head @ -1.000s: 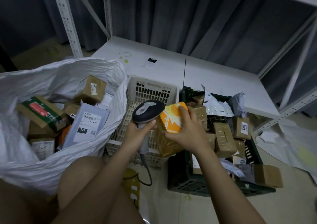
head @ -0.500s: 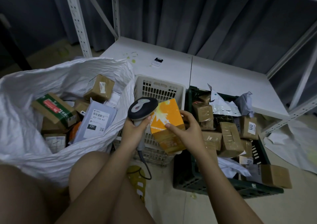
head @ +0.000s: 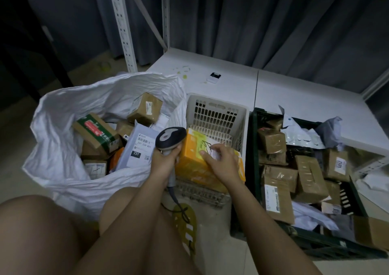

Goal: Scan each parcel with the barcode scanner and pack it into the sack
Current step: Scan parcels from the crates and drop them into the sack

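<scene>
Scanning: left hand (head: 163,162) grips barcode scanner (head: 170,137); right hand (head: 221,162) holds orange parcel (head: 192,159) by top edges. Stiff carton, likely light.

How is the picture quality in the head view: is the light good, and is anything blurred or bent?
Head view: dim light overall, brightest on the white sack; the shelf uprights bow from wide-angle distortion; the orange parcel in the right hand looks slightly soft, and its label writing is unreadable; the scanner in the left hand is fairly sharp.
</scene>
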Available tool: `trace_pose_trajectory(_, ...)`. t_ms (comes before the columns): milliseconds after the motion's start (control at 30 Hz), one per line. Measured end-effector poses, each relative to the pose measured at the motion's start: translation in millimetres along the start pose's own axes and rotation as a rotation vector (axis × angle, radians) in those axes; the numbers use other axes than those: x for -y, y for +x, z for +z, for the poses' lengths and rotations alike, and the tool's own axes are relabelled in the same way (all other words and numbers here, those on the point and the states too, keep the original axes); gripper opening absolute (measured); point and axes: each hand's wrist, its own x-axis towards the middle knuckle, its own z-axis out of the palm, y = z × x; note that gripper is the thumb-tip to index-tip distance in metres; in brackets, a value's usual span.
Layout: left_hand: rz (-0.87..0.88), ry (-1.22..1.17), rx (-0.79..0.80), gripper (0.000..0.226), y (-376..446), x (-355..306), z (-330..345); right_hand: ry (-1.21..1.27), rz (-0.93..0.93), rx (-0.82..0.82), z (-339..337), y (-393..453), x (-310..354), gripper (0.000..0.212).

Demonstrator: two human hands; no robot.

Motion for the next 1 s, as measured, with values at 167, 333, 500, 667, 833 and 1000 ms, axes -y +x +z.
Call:
trace_pose_trajectory(167, -0.039, 0.011, -0.059, 0.058, 9.7, 5.8, 1.5, -0.303, -0.052, -0.011, 25.6, -2.7, -1.0, 0.039)
trace_pose_trajectory(333, -0.048, 0.114, -0.023, 0.055, 12.8, 11.4, 2.9, -0.142, -0.150, -0.078, 22.1, -2.7, -20.9, 0.023)
trace_pose_trajectory(500, -0.056, 0.148, -0.027, 0.052, 14.8, 17.3, 8.6, -0.296, 0.063, -0.016, -22.3, 8.1, -39.4, 0.063)
trace_pose_trajectory(667, -0.035, 0.162, -0.006, 0.056, 9.6, 17.3, 12.4, -0.518, -0.038, 0.420, -31.5, 46.6, -15.0, 0.091)
trace_pose_trajectory(833, -0.024, 0.143, -0.016, 0.055, 7.3, 18.3, 12.3, -0.628, 0.013, 0.495, -28.5, 64.0, -8.6, 0.109)
trace_pose_trajectory(1000, 0.004, 0.180, -0.017, 0.056, 6.5, 21.7, 13.9, -0.156, 0.220, 0.065, -30.0, 27.5, -41.7, 0.115)
